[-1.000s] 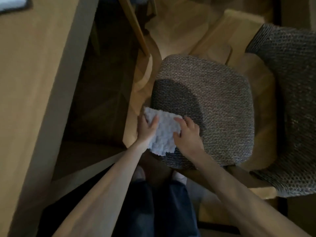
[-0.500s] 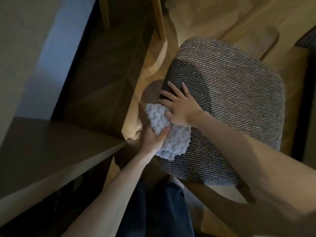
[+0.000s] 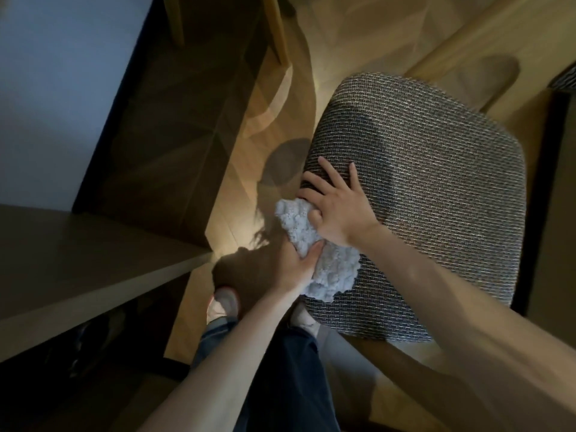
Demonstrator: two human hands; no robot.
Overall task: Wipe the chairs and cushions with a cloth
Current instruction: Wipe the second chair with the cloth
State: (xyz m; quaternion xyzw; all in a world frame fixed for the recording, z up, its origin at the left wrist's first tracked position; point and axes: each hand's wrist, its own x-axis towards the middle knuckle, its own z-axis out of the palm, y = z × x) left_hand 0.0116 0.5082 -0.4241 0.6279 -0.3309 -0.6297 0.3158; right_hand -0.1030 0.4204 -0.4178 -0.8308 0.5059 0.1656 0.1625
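- Little differs from half a second ago: our right hand (image 3: pixel 338 210) stays splayed flat on the woven seat cushion (image 3: pixel 436 198), and a slippered foot (image 3: pixel 223 302) has come into view.
- Our left hand (image 3: pixel 297 266) pinches the white knobbly cloth (image 3: pixel 333 269) at the cushion's near-left edge, thumb on top.
- The left fingers are hidden beneath the cloth, and the wooden chair (image 3: pixel 526 126) is cut off.
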